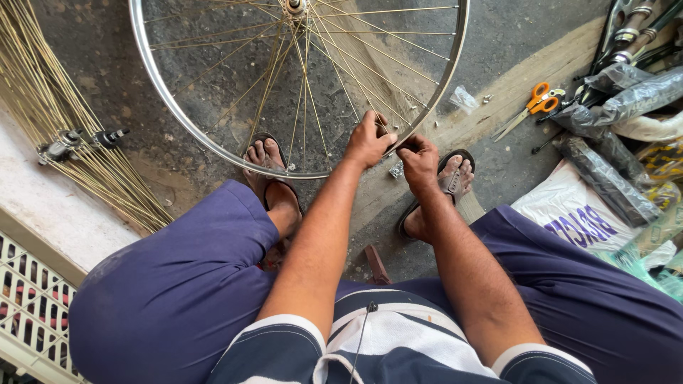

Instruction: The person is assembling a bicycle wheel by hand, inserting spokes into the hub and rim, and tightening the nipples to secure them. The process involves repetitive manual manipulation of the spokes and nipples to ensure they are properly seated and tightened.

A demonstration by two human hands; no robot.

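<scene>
Silvery steel bicycle wheel rim (213, 146) lies on the concrete floor (512, 64) between my feet, my left hand (366, 142) and right hand (418, 160) both pinching its near edge, apparently fitting a thin spoke (341, 78), so I judge tightening comes next.

Single head-worn view, facing steeply down, close over lap, hands and wheel rim (213, 146) on floor.

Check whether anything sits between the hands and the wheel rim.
Nothing visible does. The left hand and the right hand are both already on the near edge of the wheel rim, fingers pinched where a spoke meets it.
</scene>
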